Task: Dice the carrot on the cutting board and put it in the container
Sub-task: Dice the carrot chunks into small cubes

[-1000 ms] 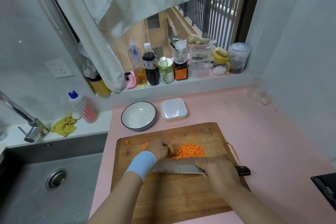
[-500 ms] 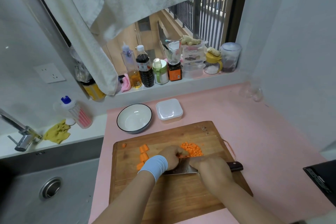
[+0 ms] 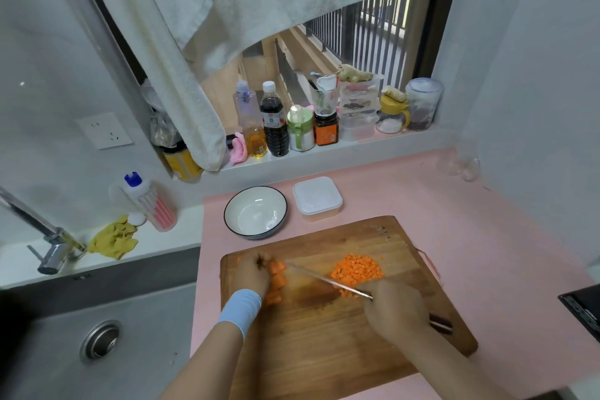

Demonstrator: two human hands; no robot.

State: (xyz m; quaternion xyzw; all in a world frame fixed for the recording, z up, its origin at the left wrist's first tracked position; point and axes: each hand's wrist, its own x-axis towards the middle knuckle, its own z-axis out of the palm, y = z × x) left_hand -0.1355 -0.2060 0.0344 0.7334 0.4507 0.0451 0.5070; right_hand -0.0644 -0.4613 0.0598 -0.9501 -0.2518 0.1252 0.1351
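Carrot chunks (image 3: 276, 279) sit at the left of the cutting board (image 3: 324, 351), pinned under the curled fingers of the left hand (image 3: 251, 273) so the knife (image 3: 324, 279), clenched in the right hand (image 3: 394, 308), can dice them beside the finished pile (image 3: 357, 269), the container (image 3: 317, 198) standing farther off on the desk.

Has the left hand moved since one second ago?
Yes. The left hand went toward the left edge of the cutting board, away from the diced pile.
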